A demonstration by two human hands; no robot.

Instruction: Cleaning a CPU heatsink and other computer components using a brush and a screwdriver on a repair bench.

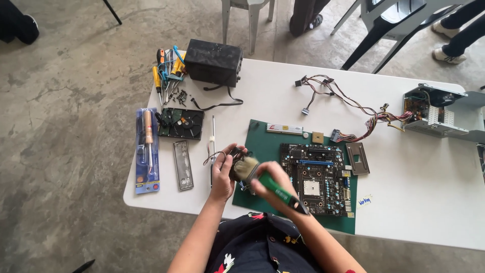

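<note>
Here, the left hand (222, 174) grips a small dark fan (236, 163) over the near-left edge of the green mat (262, 146); the right hand (268, 183) clasps a green-handled brush (273, 184), its bristles touching the fan.

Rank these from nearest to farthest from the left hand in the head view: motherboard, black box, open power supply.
From the left hand:
1. Motherboard, just right on the green mat.
2. Black box, at the table's far edge.
3. Open power supply, far right end.

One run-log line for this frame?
left hand: holds small fan | right hand: green-handled brush on fan | motherboard on green mat
</note>
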